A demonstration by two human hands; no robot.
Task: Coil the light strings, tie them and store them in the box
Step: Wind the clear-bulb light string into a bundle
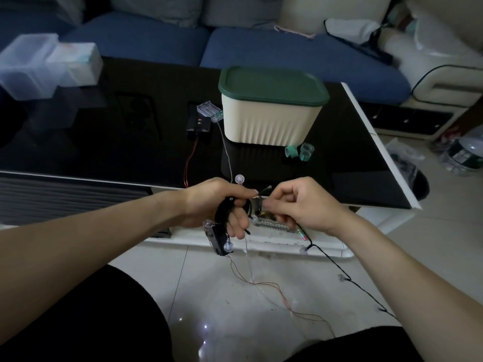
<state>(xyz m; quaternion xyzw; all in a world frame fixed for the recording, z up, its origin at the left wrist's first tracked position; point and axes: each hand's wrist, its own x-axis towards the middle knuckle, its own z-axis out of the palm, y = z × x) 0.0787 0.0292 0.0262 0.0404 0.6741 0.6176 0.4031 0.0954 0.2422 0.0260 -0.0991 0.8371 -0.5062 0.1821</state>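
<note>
My left hand (222,205) grips a partly wound coil of black light string (225,209) with clear round bulbs, and a black battery case (217,240) hangs below it. My right hand (295,205) pinches the same black wire beside the left fingers; the loose wire (347,279) trails down right to the floor. The cream box (269,121) with its green lid on stands on the black table (104,142). Beside the box lie a clear battery case (210,111) and a black battery case (199,124), whose thin wires run over the table edge to the floor. Green tie rings (300,152) lie in front of the box.
Clear plastic containers (39,64) stand at the table's far left. A blue sofa (235,45) runs behind the table. Thin copper and silver wires (274,291) lie tangled on the tiled floor between my knees. Bags and bottles (462,155) sit on the floor at right.
</note>
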